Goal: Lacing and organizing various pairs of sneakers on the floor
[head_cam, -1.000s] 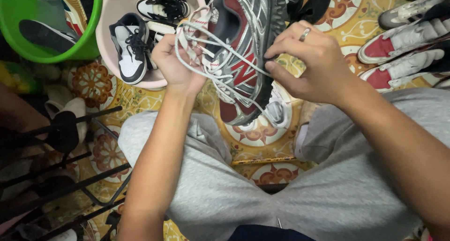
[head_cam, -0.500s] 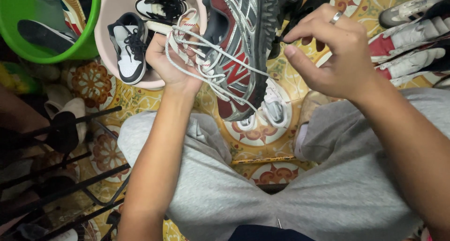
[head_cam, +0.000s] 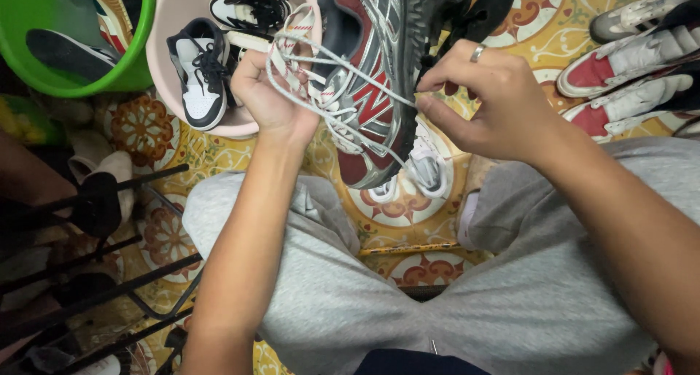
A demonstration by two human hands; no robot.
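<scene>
I hold a red, silver and black sneaker (head_cam: pixel 379 76) over my lap, toe toward me. My left hand (head_cam: pixel 266 98) grips the tongue side together with a bunch of white lace loops (head_cam: pixel 299 61). My right hand (head_cam: pixel 485 101), a ring on one finger, pinches a taut strand of the white lace (head_cam: pixel 379 94) at the sneaker's right edge. My legs in grey sweatpants (head_cam: pixel 437 295) lie below.
A pink basin (head_cam: pixel 171 90) holds black-and-white sneakers (head_cam: pixel 200 72); a green basin (head_cam: pixel 87 76) sits left of it. Red-and-white sneakers (head_cam: pixel 634 68) lie at the right, a small grey shoe (head_cam: pixel 426 171) under the held one. A black metal rack (head_cam: pixel 95 273) stands at lower left on the patterned floor.
My right hand, which had pulled up and to the right with the lace half a second ago, has come back down to the sneaker's edge. The left hand stays on the laces.
</scene>
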